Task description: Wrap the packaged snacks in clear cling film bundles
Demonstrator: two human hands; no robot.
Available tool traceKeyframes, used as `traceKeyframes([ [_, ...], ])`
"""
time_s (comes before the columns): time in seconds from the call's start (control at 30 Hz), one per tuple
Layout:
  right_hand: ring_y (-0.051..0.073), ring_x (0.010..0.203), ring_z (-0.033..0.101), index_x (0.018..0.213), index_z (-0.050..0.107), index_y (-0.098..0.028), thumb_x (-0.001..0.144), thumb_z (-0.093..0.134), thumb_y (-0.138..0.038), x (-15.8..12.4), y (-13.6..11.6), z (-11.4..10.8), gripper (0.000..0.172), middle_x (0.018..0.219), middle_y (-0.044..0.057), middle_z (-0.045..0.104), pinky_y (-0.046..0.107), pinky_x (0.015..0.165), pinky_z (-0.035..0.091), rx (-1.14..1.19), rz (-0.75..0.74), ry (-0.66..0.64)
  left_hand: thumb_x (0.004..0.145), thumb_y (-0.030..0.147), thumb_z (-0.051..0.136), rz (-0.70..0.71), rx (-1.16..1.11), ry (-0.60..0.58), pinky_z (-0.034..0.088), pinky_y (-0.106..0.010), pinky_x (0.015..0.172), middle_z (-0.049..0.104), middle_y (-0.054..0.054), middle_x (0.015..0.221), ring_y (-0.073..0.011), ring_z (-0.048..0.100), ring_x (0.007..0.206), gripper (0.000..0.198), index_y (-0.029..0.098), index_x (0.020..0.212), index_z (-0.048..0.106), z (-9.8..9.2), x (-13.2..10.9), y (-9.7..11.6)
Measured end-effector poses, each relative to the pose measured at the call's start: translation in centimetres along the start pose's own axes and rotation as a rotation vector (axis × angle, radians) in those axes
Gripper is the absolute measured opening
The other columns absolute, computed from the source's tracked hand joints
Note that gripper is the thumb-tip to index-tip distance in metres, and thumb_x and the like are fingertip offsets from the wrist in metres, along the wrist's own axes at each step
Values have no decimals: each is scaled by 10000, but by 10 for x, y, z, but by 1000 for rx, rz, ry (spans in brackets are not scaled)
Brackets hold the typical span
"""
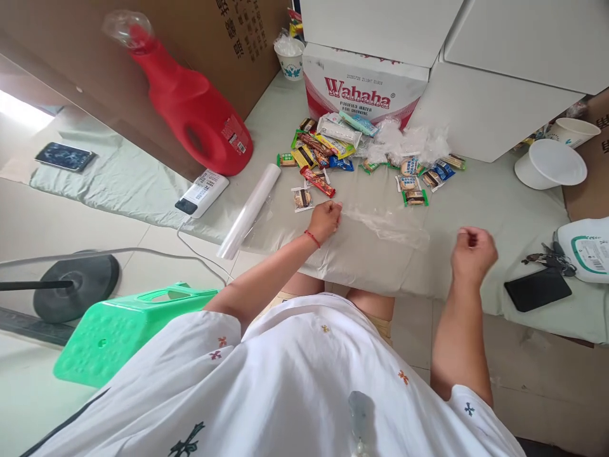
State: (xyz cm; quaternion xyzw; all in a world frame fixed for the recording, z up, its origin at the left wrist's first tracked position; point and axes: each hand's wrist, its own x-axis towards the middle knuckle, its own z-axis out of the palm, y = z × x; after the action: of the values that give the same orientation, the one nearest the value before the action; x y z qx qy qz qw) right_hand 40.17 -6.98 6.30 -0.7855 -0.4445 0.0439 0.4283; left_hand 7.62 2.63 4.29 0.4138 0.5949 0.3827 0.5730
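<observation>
My left hand (326, 219), with a red string on its wrist, is closed in a pinch at the left end of a clear plastic bag (392, 225). The thin bag lies flat and stretched to the right across the cloth-covered table. Off to the right, my right hand (473, 251) is raised with its fingers curled shut; whatever is in them, if anything, is hidden. Just beyond my left hand are a red-wrapped snack bar (318, 182) and a wrapped biscuit (302, 199). A heap of packaged snacks (328, 141) lies further back, beside crumpled clear bags (409, 141).
A roll of plastic bags (250, 209) lies left of my left hand. Behind it stands a red jug (195, 108). A Wahaha carton (364, 86) borders the back. To the right are a white bowl (549, 166), a black phone (537, 289) and keys (547, 259).
</observation>
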Motion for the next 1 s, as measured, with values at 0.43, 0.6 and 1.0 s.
traceKeyframes([
  [0.43, 348, 1560, 309, 1457, 585, -282, 838, 742, -658, 32, -86, -17, 741, 1441, 116, 612, 553, 1222, 331, 48, -697, -795, 945, 687, 535, 576, 342, -716, 305, -280, 613, 379, 39, 647, -121, 344, 628, 535, 207, 714, 488, 26, -52, 56],
  [0.6, 265, 1095, 661, 1023, 788, -258, 946, 637, -605, 40, -104, -6, 386, 995, 72, 736, 407, 1002, 514, 251, -546, -1220, 889, 787, 560, 491, 117, -751, 310, -286, 607, 362, 41, 657, -115, 332, 622, 607, 208, 723, 487, 26, -66, 59],
  [1.0, 207, 739, 678, 873, 632, -284, 762, 776, -690, -35, -86, 35, 445, 826, 23, 678, 373, 704, 578, 842, 186, -813, 691, 387, 834, 145, -404, -672, 445, -416, 1109, 577, -73, 1474, -267, 511, 1396, 574, 278, 1224, 653, 45, -58, 5],
])
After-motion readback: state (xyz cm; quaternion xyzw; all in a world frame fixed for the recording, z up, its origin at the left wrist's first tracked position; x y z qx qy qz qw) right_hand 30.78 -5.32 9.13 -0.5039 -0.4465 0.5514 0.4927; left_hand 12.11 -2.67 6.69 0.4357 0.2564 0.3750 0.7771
